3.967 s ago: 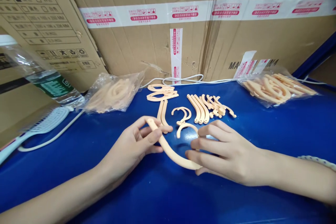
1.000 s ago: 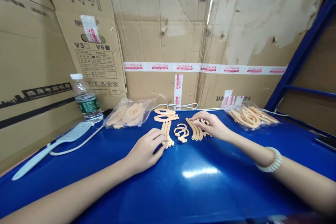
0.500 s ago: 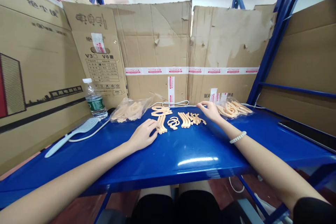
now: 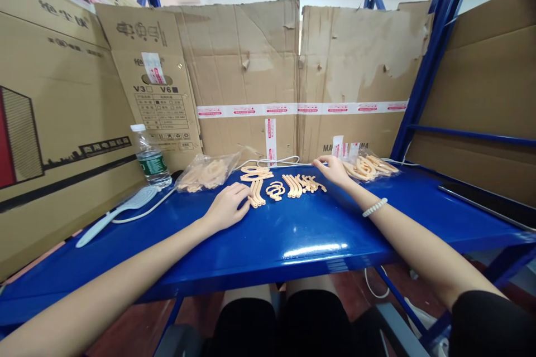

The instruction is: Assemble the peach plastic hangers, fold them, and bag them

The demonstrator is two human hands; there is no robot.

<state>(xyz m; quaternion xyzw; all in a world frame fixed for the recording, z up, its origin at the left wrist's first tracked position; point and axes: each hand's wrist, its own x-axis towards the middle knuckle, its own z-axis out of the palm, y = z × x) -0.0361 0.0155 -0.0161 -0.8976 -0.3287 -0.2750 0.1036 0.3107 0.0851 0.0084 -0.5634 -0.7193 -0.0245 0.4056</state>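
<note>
My left hand rests on the blue table with thumb and fingers apart, holding nothing. Its fingertips are at the left edge of several slim beige strips; whether they touch cannot be told. My right hand, a pale beaded bracelet on its wrist, lies loosely open at the back right, beside a clear bag of beige pieces. Between the hands lie beige rings, thin curved pieces, longer curved strips in a row and a heap of small branched pieces.
Another clear bag of beige pieces lies back left, near a water bottle and a pale hairbrush. A white cable runs along the back. A dark flat device lies at right. Cardboard walls enclose the blue table.
The whole view has shifted slightly. Both hands keep nearly the same places beside the beige pieces, and none of the pieces has visibly moved.
</note>
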